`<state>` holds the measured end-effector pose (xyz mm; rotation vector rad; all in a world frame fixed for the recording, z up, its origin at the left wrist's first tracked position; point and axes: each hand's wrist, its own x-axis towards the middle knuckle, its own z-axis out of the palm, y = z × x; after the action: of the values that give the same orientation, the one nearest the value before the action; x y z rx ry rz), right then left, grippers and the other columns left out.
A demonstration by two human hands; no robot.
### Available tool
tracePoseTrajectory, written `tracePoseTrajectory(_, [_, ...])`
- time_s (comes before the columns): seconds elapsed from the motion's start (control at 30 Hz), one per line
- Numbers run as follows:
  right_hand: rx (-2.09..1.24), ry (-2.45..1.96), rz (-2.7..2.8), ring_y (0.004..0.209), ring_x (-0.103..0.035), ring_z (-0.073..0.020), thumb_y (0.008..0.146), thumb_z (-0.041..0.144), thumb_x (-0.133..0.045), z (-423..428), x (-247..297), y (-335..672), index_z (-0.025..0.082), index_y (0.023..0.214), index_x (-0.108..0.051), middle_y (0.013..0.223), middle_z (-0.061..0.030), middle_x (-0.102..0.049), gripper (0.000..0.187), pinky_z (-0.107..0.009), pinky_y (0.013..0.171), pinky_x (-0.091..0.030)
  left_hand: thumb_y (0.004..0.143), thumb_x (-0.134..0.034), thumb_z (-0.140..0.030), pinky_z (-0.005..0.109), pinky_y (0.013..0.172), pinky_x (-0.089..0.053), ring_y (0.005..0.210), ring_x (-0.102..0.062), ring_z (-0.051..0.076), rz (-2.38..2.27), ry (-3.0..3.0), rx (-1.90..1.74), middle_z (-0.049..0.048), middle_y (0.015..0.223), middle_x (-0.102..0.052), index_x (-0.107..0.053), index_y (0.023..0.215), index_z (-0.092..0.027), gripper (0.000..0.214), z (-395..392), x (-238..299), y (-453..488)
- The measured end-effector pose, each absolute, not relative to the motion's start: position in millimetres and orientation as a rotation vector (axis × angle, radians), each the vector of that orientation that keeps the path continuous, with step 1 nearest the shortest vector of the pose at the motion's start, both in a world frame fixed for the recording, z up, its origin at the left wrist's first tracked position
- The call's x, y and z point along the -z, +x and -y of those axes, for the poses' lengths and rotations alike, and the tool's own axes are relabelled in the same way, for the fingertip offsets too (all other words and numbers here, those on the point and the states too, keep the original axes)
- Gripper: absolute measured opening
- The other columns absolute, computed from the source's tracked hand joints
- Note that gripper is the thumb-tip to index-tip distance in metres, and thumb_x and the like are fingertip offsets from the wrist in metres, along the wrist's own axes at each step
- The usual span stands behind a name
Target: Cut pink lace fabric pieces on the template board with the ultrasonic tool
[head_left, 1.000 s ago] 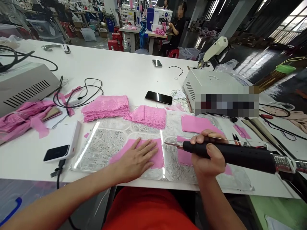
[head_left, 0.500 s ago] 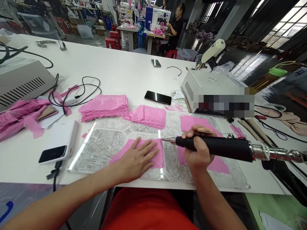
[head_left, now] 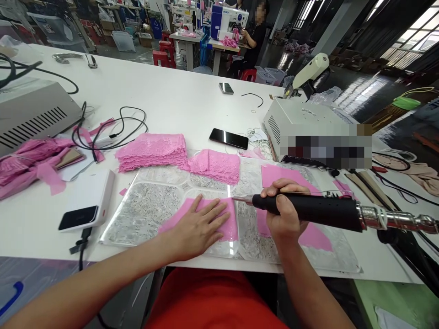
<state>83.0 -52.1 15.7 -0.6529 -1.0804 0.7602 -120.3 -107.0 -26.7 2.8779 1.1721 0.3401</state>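
Note:
My left hand [head_left: 200, 226] lies flat with fingers spread on a pink fabric piece [head_left: 233, 230], pressing it to a grey marbled board [head_left: 147, 205]. In my right hand [head_left: 286, 219] is a black handpiece [head_left: 329, 213] with a thin metal tip and a cord fitting at its back end. The tip points left and is at the upper right corner of that fabric; I cannot tell whether it touches. Behind and under my right hand, more pink fabric [head_left: 277, 173] lies on the board. Two stacks of pink lace, a larger stack [head_left: 151, 151] and a smaller stack [head_left: 216, 167], sit beyond my left hand.
A grey metal box [head_left: 302, 119] stands at the right rear, another vented box [head_left: 37, 109] at the left. A black phone [head_left: 228, 138], a white power bank [head_left: 89, 196] and looped cables [head_left: 120, 132] lie about. Further off, a person [head_left: 255, 41] sits at a sewing machine [head_left: 233, 23].
The whole view has shifted slightly. My left hand remains flat on the fabric, and the handpiece tip stays at the fabric's upper right corner.

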Motion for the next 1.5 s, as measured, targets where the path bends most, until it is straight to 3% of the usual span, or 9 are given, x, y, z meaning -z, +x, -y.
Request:
tracePoseTrajectory(0.17, [-0.77, -0.648, 1.048, 0.065, -0.055, -0.0104, 0.07, 0.016, -0.061, 54, -17, 84, 0.02, 0.084, -0.057, 0.087, -0.0001, -0.057, 0.015, -0.031, 0.06, -0.052, 0.104, -0.029, -0.044, 0.055, 0.116, -0.02, 0.141, -0.035, 0.029, -1.196, 2.836, -0.34, 0.0104, 0.152, -0.038, -0.042, 0.143, -0.017, 0.05, 109, 24, -119])
tracePoseTrajectory(0.43, [-0.821, -0.639, 1.0, 0.062, -0.053, -0.0106, 0.064, 0.016, -0.059, 56, -31, 74, 0.02, 0.079, -0.059, 0.082, -0.0002, -0.056, 0.016, -0.029, 0.055, -0.051, 0.099, -0.04, -0.051, 0.048, 0.117, -0.025, 0.14, -0.037, 0.029, -1.247, 2.867, -0.424, 0.0131, 0.149, -0.043, -0.048, 0.137, -0.012, 0.056, 134, 8, -124])
tracePoseTrajectory(0.67, [-0.984, -0.558, 1.093, 0.064, -0.054, -0.0097, 0.07, 0.018, -0.061, 58, -32, 32, 0.021, 0.084, -0.058, 0.087, -0.0001, -0.055, 0.015, -0.03, 0.057, -0.052, 0.099, -0.044, -0.04, 0.047, 0.114, -0.032, 0.134, -0.045, 0.029, -1.627, 2.74, -0.563, 0.0134, 0.141, -0.052, -0.053, 0.133, -0.012, 0.045, 172, 16, -156])
tracePoseTrajectory(0.87, [-1.083, -0.542, 1.158, 0.067, -0.054, -0.0093, 0.073, 0.015, -0.06, 58, -26, 0, 0.022, 0.086, -0.058, 0.088, 0.0008, -0.054, 0.014, -0.03, 0.062, -0.053, 0.099, -0.045, -0.036, 0.049, 0.114, -0.033, 0.13, -0.05, 0.029, -1.692, 2.701, -0.641, 0.012, 0.138, -0.056, -0.056, 0.13, -0.012, 0.041, 188, 22, -166])
tracePoseTrajectory(1.5, [-1.09, -0.518, 1.197, 0.067, -0.055, -0.009, 0.075, 0.017, -0.061, 55, -18, -10, 0.022, 0.084, -0.058, 0.087, 0.0015, -0.054, 0.011, -0.03, 0.063, -0.054, 0.099, -0.045, -0.029, 0.05, 0.12, -0.019, 0.135, -0.045, 0.025, -1.749, 2.672, -0.788, 0.0093, 0.138, -0.057, -0.053, 0.133, -0.013, 0.038, 197, 32, -173])
